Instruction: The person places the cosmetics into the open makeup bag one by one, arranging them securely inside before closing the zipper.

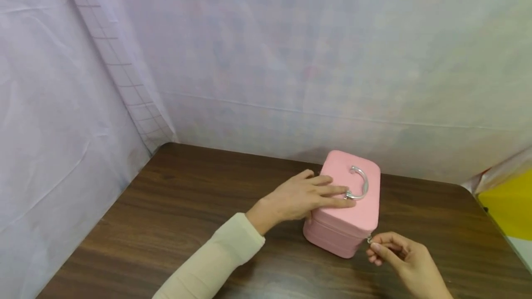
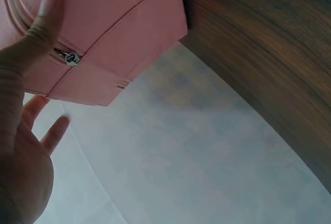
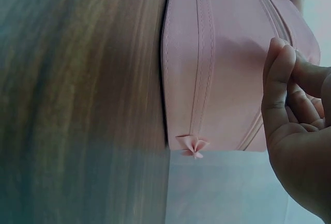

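Observation:
A pink vanity case (image 1: 363,213) with a silver curved handle (image 1: 365,182) on its lid stands upright on the table. My left hand (image 1: 300,196) rests on the lid with fingers spread and straight, their tips near the handle's base. Its thumb lies along the case's side, close to a zipper slider (image 2: 71,58). At the case's near right corner, my right hand (image 1: 409,260) pinches a small metal zipper pull (image 1: 369,239) between thumb and forefinger. In the right wrist view those fingers hide the pull. A pink bow (image 3: 193,145) decorates the case's lower side.
The dark wooden table (image 1: 166,225) reaches back to a pale hanging cloth (image 1: 270,59). Another white cloth (image 1: 62,128) hangs along the left edge. Something yellow (image 1: 509,202) sits beyond the right edge.

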